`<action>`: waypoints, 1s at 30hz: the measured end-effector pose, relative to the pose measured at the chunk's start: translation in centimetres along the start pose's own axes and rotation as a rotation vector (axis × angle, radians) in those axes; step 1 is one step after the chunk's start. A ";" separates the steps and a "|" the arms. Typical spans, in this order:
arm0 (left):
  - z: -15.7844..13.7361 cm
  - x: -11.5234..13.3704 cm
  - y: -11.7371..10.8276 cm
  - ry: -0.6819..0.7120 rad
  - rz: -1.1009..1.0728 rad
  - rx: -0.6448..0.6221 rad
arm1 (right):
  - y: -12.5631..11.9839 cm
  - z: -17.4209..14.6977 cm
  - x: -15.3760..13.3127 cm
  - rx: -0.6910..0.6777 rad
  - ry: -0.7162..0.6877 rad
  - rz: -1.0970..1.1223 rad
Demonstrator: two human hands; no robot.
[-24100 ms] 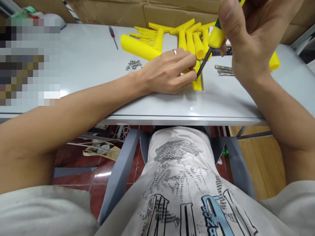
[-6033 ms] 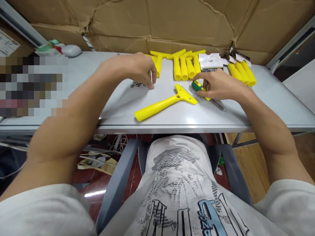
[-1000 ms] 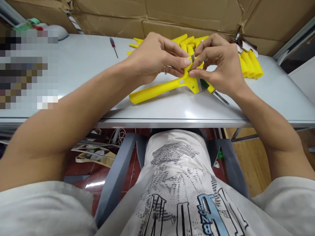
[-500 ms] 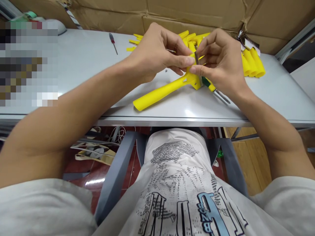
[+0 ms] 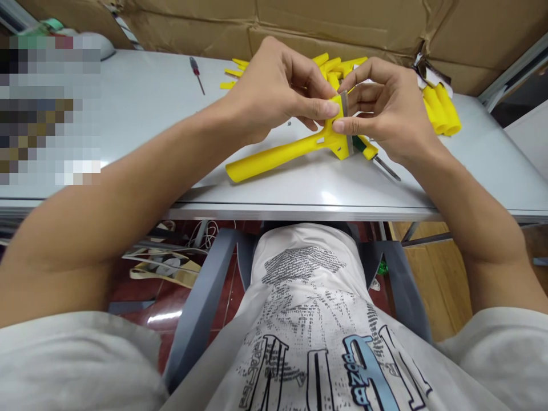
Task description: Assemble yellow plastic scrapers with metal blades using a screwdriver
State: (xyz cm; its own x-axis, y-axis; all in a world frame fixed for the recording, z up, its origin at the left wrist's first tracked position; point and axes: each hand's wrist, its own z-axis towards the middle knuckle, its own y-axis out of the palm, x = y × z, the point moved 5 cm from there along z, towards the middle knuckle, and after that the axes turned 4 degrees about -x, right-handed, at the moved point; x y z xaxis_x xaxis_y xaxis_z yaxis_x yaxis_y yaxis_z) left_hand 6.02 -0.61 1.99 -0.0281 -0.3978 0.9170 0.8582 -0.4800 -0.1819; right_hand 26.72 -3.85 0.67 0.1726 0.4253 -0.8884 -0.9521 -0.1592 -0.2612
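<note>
A yellow plastic scraper with a thin metal blade along its head is held just above the table, its handle slanting down to the left. My left hand pinches the upper end of its head between thumb and fingers. On the blade side, my right hand is also closed on the head, thumb on the near face; its other fingers are curled behind and partly hidden. Under the right hand lies a green and yellow screwdriver, its shaft pointing toward the lower right.
Behind my hands is a pile of yellow scraper parts. More yellow handles lie at the right. A small screwdriver rests at back left. Cardboard lines the table's rear, and its front edge runs before my lap.
The scraper has turned a little, its handle end rising slightly and moving left, and its flat face and blade now show more. My right thumb and fingers have shifted slightly on the head.
</note>
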 end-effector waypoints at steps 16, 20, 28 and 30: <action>0.1 -0.5 -0.1 0.012 0.000 -0.025 | -0.2 0.2 -0.1 -0.011 -0.032 0.027; 0.3 -0.7 -0.2 -0.011 0.002 -0.006 | 0.0 -0.2 -0.5 -0.023 -0.010 -0.002; 0.6 -1.1 0.0 -0.049 0.005 -0.014 | -0.5 1.2 1.0 0.021 -0.335 -0.356; 0.7 -1.4 -0.1 -0.045 -0.001 -0.033 | -0.7 1.5 1.3 0.053 -0.351 -0.353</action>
State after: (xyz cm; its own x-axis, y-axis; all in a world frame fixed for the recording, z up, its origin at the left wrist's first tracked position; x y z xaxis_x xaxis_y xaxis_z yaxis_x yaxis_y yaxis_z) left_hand 6.35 0.54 0.99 -0.0054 -0.3625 0.9320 0.8407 -0.5063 -0.1921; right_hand 27.27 -1.82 0.23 0.3998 0.7210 -0.5660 -0.8640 0.0902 -0.4954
